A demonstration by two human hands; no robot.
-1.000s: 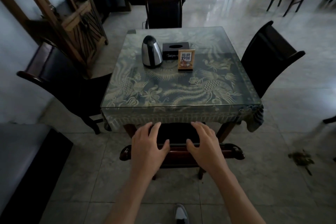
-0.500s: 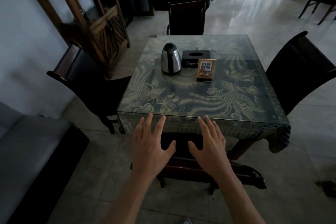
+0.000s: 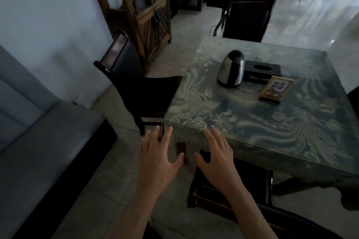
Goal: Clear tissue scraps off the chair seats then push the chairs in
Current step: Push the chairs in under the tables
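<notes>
Two hands hang in front of the table's near corner, both spread and holding nothing: the left hand (image 3: 158, 158) with fingers splayed over the floor just off the corner, the right hand (image 3: 215, 156) likewise loose, fingertips near the table edge above the near chair (image 3: 231, 186). That chair sits under the table (image 3: 252, 122), only its dark back rail showing. I would judge it done, or nearly so.

The step in hand looks to be the side chair (image 3: 136, 83) on the left, which stands with its seat only partly under the tabletop. Doing it well means checking the seat first. It is dark, and I cannot tell whether any tissue scrap lies on it. Then take the top rail with both palms and push straight toward the table so the legs slide evenly on the tiles and do not catch the hanging cloth.

Counted: three chairs around this table plainly, near, left, and a far chair (image 3: 246, 19) already tucked in. A dark shape at the right edge may be a fourth. On the tabletop stand one kettle (image 3: 231, 70), one black tissue box (image 3: 262, 72) and one small card stand (image 3: 276, 90). No tissue scraps show anywhere.
</notes>
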